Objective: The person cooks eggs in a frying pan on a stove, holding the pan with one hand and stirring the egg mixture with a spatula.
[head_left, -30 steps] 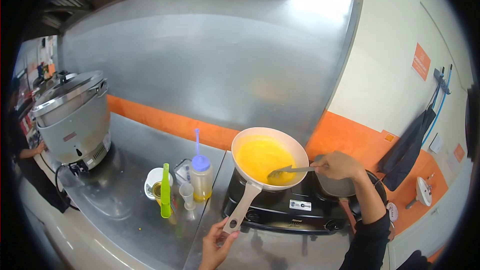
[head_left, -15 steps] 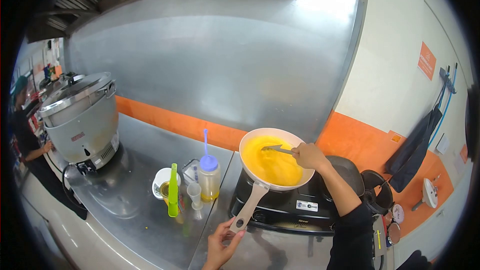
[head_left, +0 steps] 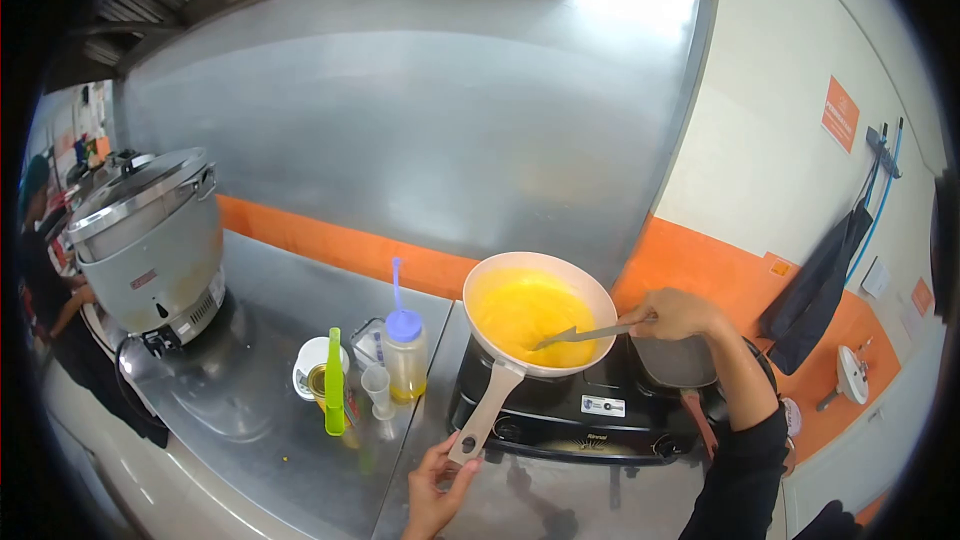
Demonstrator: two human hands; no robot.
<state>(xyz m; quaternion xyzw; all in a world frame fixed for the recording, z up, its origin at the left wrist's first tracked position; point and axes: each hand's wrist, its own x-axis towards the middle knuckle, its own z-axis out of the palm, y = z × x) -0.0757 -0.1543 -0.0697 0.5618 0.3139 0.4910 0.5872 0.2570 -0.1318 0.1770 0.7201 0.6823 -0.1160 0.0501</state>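
Left hand (head_left: 435, 492) suitably grips the handle (head_left: 490, 408) of the probably light pan (head_left: 594, 302) near stove's (head_left: 545, 430) left edge, right hand (head_left: 688, 315) the spatula (head_left: 590, 334).

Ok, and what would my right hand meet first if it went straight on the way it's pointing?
Probably the right edge of the pan: your right hand points left toward it, its spatula reaching into the yellow mixture. Depth is unclear, so it might pass over that edge.
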